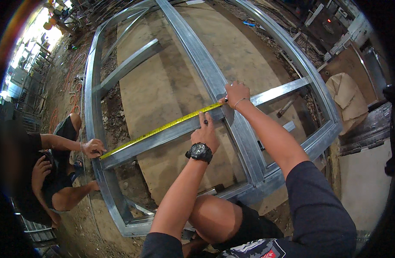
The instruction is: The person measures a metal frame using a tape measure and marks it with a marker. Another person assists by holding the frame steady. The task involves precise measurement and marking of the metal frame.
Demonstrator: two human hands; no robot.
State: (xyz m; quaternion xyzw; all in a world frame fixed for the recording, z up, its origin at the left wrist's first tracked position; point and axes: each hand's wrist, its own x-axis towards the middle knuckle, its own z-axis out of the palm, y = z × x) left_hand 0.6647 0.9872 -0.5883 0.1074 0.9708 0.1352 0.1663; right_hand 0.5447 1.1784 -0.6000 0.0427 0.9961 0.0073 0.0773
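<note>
A yellow measuring tape (163, 125) lies stretched along a galvanized steel crossbar (173, 130). My left hand (206, 134), a black watch on its wrist, rests on the crossbar beside the tape with two fingers stretched out. At the tape's right end, my right hand (237, 94) is closed over the long middle beam (197, 51), pinching what looks like a small marker pen (226, 99); its fingers hide part of it and the tape's end. At the far left of the crossbar, a co-worker's hand (93, 148) holds the tape's other end.
The large steel frame (91, 86) surrounds brown boards (171, 81) on the ground. A short steel piece (130, 65) juts in from its left side. Orange cable (72, 86) lies beyond the left rail, and a brown sack (345, 96) sits at right. The co-worker crouches at left.
</note>
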